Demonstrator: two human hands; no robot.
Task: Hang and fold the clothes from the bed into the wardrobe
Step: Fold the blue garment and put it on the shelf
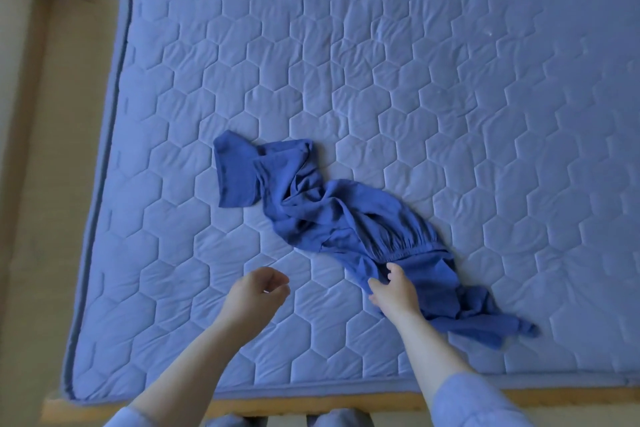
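Fingers [393, 269] of right hand [394, 293] curl into blue garment [311, 211] on quilted mattress [450, 80].

A crumpled dark blue cloth garment [332, 218] lies on the light blue quilted bed [450, 80]. The right grip [393, 291] pinches its near fabric; the left grip [258, 291] hovers beside, loosely curled.

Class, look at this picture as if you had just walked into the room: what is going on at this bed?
A person stands at the edge of a bed and leans over its quilted blue mattress. One crumpled blue garment lies on it in a long twisted heap. The right hand is on the garment beside its gathered elastic band, with fingers curling into the cloth. The left hand hovers over the bare mattress, loosely curled and holding nothing. The garment is not yet folded or hung, and no wardrobe is in view.
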